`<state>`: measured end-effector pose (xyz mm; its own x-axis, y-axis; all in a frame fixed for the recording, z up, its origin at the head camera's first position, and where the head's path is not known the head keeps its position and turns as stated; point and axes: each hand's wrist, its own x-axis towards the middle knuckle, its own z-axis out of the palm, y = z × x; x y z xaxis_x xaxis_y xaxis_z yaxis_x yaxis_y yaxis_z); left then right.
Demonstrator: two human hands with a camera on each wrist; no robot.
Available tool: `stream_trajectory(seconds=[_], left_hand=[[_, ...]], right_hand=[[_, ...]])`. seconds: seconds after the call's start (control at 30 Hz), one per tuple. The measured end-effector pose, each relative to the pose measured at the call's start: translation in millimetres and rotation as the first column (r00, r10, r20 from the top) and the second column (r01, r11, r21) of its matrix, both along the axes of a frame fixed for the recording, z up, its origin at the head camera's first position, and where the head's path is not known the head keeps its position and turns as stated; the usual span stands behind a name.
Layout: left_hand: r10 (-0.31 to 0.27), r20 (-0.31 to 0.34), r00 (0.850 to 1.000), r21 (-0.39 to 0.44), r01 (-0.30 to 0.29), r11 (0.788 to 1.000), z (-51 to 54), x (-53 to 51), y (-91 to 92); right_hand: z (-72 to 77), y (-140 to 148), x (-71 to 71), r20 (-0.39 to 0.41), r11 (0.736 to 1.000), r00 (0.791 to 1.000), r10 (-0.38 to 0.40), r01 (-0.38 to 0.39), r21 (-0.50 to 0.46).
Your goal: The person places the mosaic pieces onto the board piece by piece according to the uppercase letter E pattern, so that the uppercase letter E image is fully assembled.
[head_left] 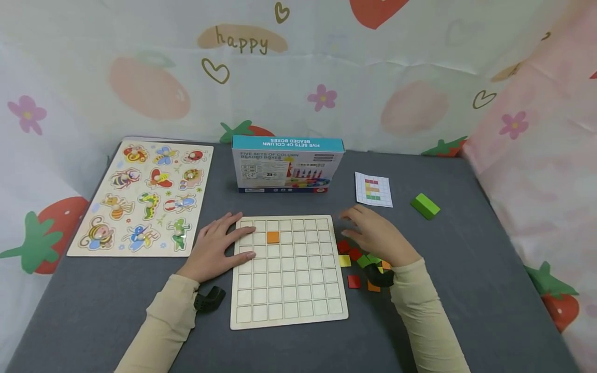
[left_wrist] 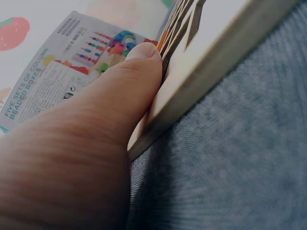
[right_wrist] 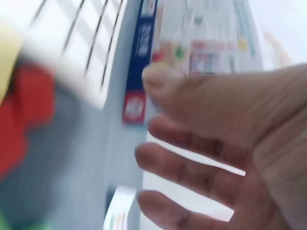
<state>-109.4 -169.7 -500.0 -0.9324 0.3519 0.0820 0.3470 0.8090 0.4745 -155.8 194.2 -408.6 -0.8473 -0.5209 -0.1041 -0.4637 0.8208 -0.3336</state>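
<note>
Two bare hands are working at a pale wooden square-celled grid board (head_left: 289,280), which is lying flat on a dark grey cloth-covered table (head_left: 289,355).

Left hand (head_left: 216,251): fingers are spreading apart, and the hand is resting on the board's left margin. Its thumb (left_wrist: 139,60) is pressing along the top of the edge.

Right hand (head_left: 380,235): it is hovering just beyond the board's right edge, near the far corner, with fingers bending loosely and the thumb standing apart from them.

One flat square orange tile (head_left: 272,237) is sitting in the second row from the far side, third column from the left.

Loose red, yellow, green and orange square tiles (head_left: 354,281) are lying in a scatter just right of the board; the right wrist is covering some, so I cannot count them fairly.

Beyond the right hand, a white paper card with a coloured grid pattern (head_left: 374,189) is lying flat, and a bright green rectangular block (head_left: 425,206) is resting to its right. Behind the board, a blue-topped white cardboard box (head_left: 286,166) is standing upright. To the left, a cream board of cartoon insect pieces (head_left: 156,199) is lying on the table.
</note>
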Motion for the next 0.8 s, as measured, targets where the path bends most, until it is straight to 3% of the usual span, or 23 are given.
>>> stream_trajectory(seconds=[0.17,0.3,0.57,0.8], left_hand=[[0.001,0.010,1.000,-0.001,-0.001,1.000,0.1,-0.6,0.8],[0.005,0.013,1.000,-0.004,-0.005,1.000,0.7,-0.1,-0.1],[0.004,0.010,1.000,-0.001,-0.004,1.000,2.0,0.5,-1.1],[0.001,0.004,1.000,-0.001,-0.001,1.000,1.6,0.8,-0.3]], right_hand=[[-10.3,40.1,6.0,-0.001,0.994,0.995,-0.097,0.097,0.049],[-16.8,59.2,7.9,0.034,0.994,0.995,-0.097,0.095,0.060],[-18.1,67.4,8.0,0.120,0.997,0.991,-0.065,0.059,0.048],[-24.5,67.6,5.5,0.087,0.997,0.994,-0.069,0.066,0.034]])
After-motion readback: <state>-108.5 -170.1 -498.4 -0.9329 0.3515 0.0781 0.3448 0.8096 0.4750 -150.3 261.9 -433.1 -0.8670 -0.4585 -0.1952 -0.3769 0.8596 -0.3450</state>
